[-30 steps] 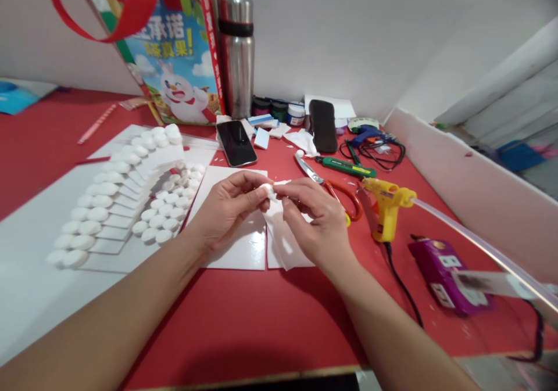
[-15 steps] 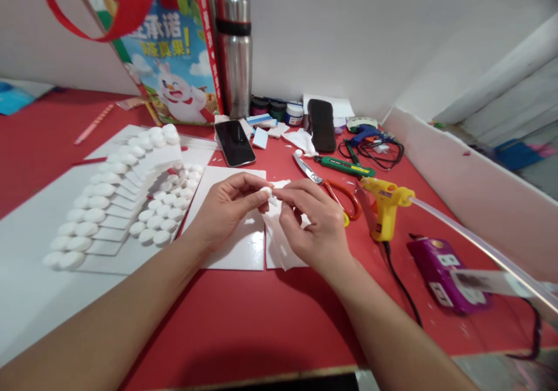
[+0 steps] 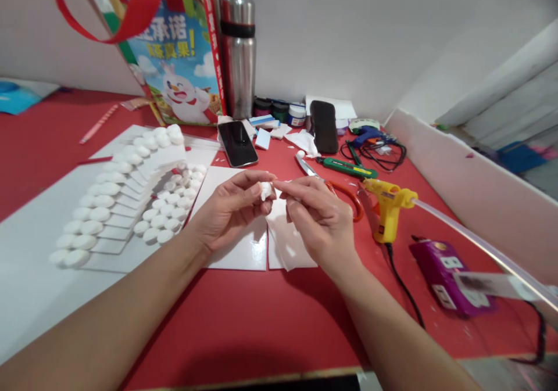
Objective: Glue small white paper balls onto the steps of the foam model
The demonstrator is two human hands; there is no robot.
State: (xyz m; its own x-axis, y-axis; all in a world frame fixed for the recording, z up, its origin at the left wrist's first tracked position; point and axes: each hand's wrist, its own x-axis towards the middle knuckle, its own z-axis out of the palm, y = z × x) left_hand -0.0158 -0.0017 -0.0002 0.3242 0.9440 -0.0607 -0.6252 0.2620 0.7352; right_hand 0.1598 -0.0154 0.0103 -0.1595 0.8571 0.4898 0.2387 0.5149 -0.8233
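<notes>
My left hand [image 3: 235, 208] pinches a small crumpled white piece [image 3: 265, 190], which looks like paper or tissue, between thumb and fingers. My right hand [image 3: 320, 216] is beside it with curled fingers. Its index fingertip reaches the edge of the piece, and whether anything is between its thumb and fingers is hidden. Below the hands lie a glossy white board [image 3: 238, 257] and thin white sheets [image 3: 290, 246]. On the left, rows of round white padded discs [image 3: 104, 201] line a fan of white strips, with a cluster of smaller discs [image 3: 159, 221] next to them.
A yellow glue gun [image 3: 387, 208], orange-handled scissors [image 3: 349, 196] and a green cutter [image 3: 349, 167] lie to the right, near a purple box [image 3: 451, 277]. Two phones [image 3: 238, 142], a steel flask [image 3: 239, 60], paint jars [image 3: 279, 111] and a printed bag [image 3: 178, 60] stand or lie behind.
The white piece has turned in my left fingers and shows more of its crumpled side. My right hand has shifted slightly right and down. The view has moved a little.
</notes>
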